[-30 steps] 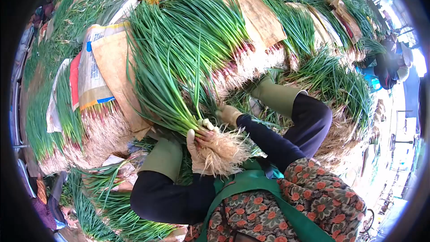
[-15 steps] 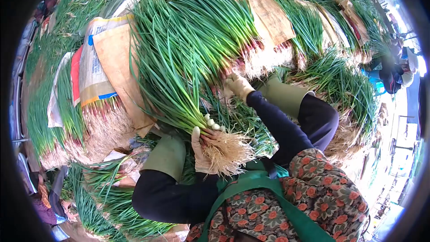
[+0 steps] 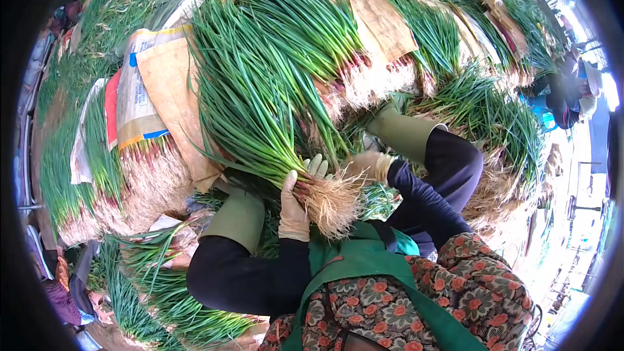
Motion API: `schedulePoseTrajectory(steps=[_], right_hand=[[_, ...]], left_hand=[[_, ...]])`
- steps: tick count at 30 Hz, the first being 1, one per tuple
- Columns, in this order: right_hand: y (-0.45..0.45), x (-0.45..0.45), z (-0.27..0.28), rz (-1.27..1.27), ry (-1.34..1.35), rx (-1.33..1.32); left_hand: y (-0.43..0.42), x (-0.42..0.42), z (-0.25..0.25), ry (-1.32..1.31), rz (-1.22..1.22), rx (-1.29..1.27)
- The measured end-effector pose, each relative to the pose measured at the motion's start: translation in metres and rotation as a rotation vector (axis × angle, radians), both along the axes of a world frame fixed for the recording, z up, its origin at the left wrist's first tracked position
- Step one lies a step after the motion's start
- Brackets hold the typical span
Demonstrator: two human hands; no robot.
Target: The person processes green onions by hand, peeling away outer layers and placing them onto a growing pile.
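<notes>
One gap, between left green legging (image 3: pixel 235 221) and right green legging (image 3: pixel 404 132); obstructed by held green onion bundle (image 3: pixel 263 131). One barrier, stacked green onions (image 3: pixel 318 26), beyond the gap.

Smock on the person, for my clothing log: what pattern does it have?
The smock is floral, orange-red and grey on dark, clearest in the head view.

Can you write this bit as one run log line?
left hand: holding rooted green bundle; right hand: blurred, near roots; brown sheet: over plants
</notes>
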State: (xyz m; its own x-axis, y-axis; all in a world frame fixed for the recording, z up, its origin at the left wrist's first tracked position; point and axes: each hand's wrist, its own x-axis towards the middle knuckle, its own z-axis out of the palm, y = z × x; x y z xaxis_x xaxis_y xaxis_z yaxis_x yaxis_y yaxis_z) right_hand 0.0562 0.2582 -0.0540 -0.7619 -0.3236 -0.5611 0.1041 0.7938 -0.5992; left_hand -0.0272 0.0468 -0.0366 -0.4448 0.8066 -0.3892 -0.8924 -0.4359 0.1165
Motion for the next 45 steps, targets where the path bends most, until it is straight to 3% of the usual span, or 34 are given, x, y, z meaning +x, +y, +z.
schedulePoseTrajectory(steps=[1, 3, 5, 6, 10, 14, 16, 17, 18, 19, 20, 24, 25, 26, 27, 28, 30, 34, 35, 36, 37, 41, 45], right_hand=[[0.007, -0.001, 0.008, -0.29, 0.041, 0.11], [0.012, -0.015, 0.015, -0.86, 0.054, -0.113], [0.019, -0.023, -0.012, -0.992, 0.084, 0.003], [0.024, -0.023, -0.022, -0.906, 0.117, 0.172], [0.027, -0.026, -0.05, -0.88, -0.082, 0.327], [0.011, -0.03, -0.052, -0.983, 0.098, 0.297], [0.005, -0.036, -0.041, -1.063, 0.251, 0.211], [0.002, -0.04, -0.034, -0.934, 0.363, 0.329], [-0.006, -0.036, -0.023, -0.943, 0.591, 0.273], [-0.011, -0.037, -0.022, -0.855, 0.682, 0.258], [-0.021, -0.039, -0.03, -0.759, 0.703, 0.239], [-0.05, -0.04, -0.067, -0.528, 0.676, 0.214], [-0.052, -0.035, -0.078, -0.516, 0.72, 0.209], [-0.062, -0.039, -0.029, -0.478, 0.46, 0.444], [-0.06, -0.038, 0.023, -0.613, 0.351, 0.277], [-0.066, -0.036, 0.032, -0.684, 0.309, 0.25], [-0.074, -0.032, 0.001, -0.711, 0.28, 0.254], [-0.045, -0.011, -0.09, -0.847, 0.508, 0.193], [-0.037, 0.005, -0.045, -1.167, 0.267, 0.018], [-0.024, 0.016, -0.04, -1.243, 0.075, -0.185], [-0.015, 0.019, -0.049, -1.376, 0.133, -0.056], [-0.017, 0.035, -0.049, -1.151, -0.106, -0.196], [-0.031, 0.002, -0.098, -0.915, 0.017, 0.22]], left_hand=[[0.001, 0.0, 0.001, -0.007, -0.003, 0.027], [0.002, 0.001, 0.002, -0.022, 0.005, 0.004], [0.001, 0.002, 0.001, -0.024, 0.015, -0.039], [-0.002, 0.004, 0.002, -0.045, 0.025, -0.108], [-0.009, 0.003, 0.01, -0.009, -0.033, -0.117], [-0.009, 0.001, -0.005, -0.015, -0.083, -0.084], [-0.006, 0.005, -0.007, 0.027, -0.071, -0.19], [0.002, 0.005, 0.002, 0.054, -0.073, -0.232], [0.007, 0.008, 0.016, 0.091, -0.063, -0.274], [0.003, 0.009, -0.006, 0.093, -0.103, -0.355], [0.001, 0.009, -0.029, 0.092, -0.146, -0.433], [0.006, 0.023, 0.012, 0.199, -0.251, -0.39], [-0.004, 0.028, 0.008, 0.385, -0.256, -0.427], [0.001, 0.031, 0.021, 0.273, -0.232, -0.393], [0.005, 0.034, 0.034, 0.161, -0.206, -0.363], [0.002, 0.032, 0.037, 0.124, -0.187, -0.363], [0.001, 0.03, 0.038, 0.145, -0.164, -0.347], [-0.001, 0.02, 0.043, 0.201, -0.111, -0.31], [0.0, 0.019, 0.045, 0.214, -0.106, -0.31], [0.002, 0.019, 0.047, 0.22, -0.104, -0.313], [0.006, 0.021, 0.048, 0.221, -0.11, -0.326], [0.015, 0.032, 0.048, 0.232, -0.137, -0.361], [0.024, 0.039, 0.045, 0.236, -0.164, -0.394]])
